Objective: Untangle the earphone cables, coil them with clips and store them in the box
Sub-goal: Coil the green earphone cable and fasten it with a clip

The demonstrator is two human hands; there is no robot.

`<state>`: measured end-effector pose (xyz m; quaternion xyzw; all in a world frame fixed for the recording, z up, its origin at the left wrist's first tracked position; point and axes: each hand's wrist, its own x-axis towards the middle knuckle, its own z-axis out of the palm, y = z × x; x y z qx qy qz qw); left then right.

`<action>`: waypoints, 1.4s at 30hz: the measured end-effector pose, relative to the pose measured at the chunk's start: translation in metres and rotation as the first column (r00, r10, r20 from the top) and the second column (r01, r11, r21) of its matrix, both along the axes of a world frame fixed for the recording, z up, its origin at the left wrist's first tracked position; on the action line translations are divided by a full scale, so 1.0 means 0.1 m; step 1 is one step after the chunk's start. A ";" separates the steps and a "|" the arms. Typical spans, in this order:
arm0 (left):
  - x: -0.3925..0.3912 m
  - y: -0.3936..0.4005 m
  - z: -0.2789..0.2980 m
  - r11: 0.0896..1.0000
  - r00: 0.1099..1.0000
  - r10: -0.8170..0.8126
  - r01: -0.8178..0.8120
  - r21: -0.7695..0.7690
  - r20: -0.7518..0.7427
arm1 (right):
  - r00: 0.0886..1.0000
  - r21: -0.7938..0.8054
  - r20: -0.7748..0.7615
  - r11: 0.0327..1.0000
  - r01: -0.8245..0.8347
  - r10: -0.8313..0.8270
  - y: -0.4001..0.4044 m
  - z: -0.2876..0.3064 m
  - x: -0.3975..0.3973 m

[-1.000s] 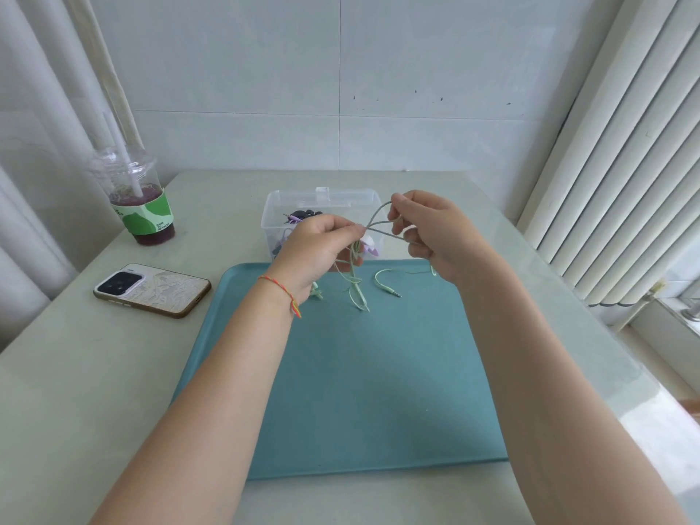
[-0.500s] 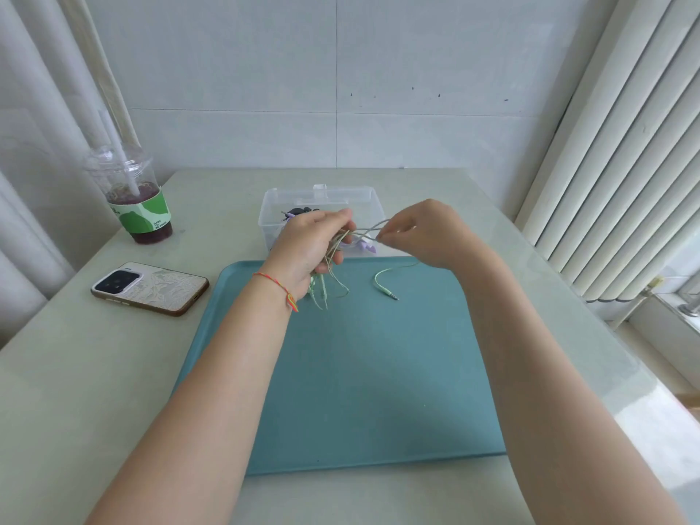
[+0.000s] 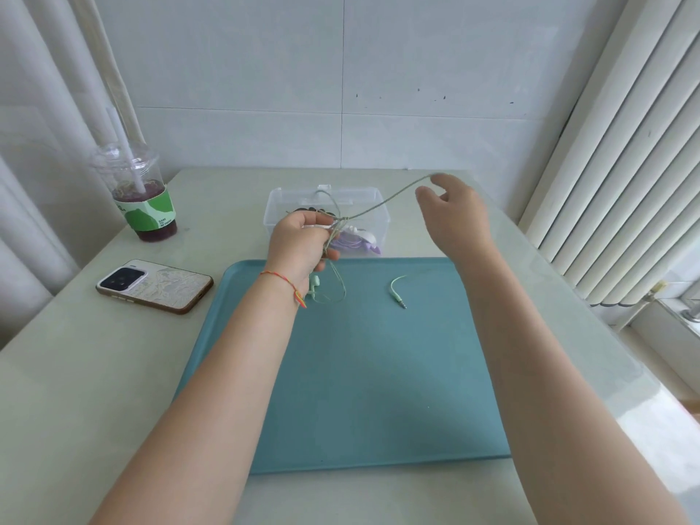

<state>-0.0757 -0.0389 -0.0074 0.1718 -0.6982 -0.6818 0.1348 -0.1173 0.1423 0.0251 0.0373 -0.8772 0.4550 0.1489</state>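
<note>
Nearest the camera, 2 bare forearms reach fwd over a flat teal rectangular tray [image 3: 360, 392] lying on the pale stone counter [image 3: 75, 373]. On the tray's far part sits the loose end of a thin pale-green earphone cable [image 3: 375, 210], w/ its small jack plug [image 3: 398, 295] lying apart to the right, and a green earbud [image 3: 315, 283] plus a slack loop of the same cable just below the left hand.

The left hand [image 3: 299, 244], a red-orange string bracelet [image 3: 282, 282] at its wrist, is curled round a bunch of the cable, gripping it above the tray's far edge. From that fist 1 strand runs taut up and to the right to the right hand [image 3: 452, 210], which is raised higher; its thumb and forefinger are curled, and the strand ends at the fingertips [image 3: 435, 178]. Whether they pinch it or it just hooks over a finger can't be told for sure; it looks held.

Left of the tray, a phone in a pale patterned case [image 3: 155, 284] lies face-down on the counter. Beyond the hands stands a clear plastic storage box [image 3: 325, 217], open, w/ purple and dark items inside. Far left, near the wall, a lidded clear plastic cup of dark-purple drink w/ green label and straw [image 3: 142, 198].
</note>
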 end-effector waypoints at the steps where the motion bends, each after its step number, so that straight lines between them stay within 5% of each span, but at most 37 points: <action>1: 0.00 0.00 0.00 1.000 1.000 0.003 -0.003 0.002 0.002 | 0.998 0.063 0.002 0.997 0.055 -0.055 0.02 -0.02 -0.01; 6: 0.02 -0.02 0.03 0.998 0.997 -0.068 0.068 -0.013 -0.019 | 0.971 0.545 -0.108 0.804 0.238 -0.214 0.07 -0.08 -0.01; 10: 0.07 0.05 0.06 0.980 0.977 -0.200 0.199 -0.017 -0.078 | 0.992 0.284 -0.013 0.951 -0.119 0.128 -0.09 -0.02 0.08; 13: 0.09 0.09 0.07 0.971 0.960 -0.237 0.239 -0.002 -0.151 | 0.885 0.054 0.300 0.919 -0.390 0.357 -0.19 0.00 0.16; 16: 0.10 0.11 0.07 0.976 0.960 -0.213 0.216 -0.005 -0.181 | 0.773 -0.124 0.364 0.849 -0.513 0.520 -0.21 -0.04 0.20; 20: 0.08 0.11 0.07 0.981 0.953 -0.169 0.188 0.052 -0.253 | 0.750 -0.236 0.322 0.817 -0.527 0.577 -0.20 -0.04 0.23; 35: 0.10 0.10 0.11 0.973 0.953 -0.128 0.174 0.151 -0.274 | 0.817 -0.142 0.265 0.859 -0.493 0.512 -0.17 -0.06 0.18; 42: 0.07 0.06 0.09 0.978 0.966 -0.205 0.206 -0.008 -0.155 | 0.882 -0.528 0.117 0.780 -0.334 0.457 -0.14 0.02 0.16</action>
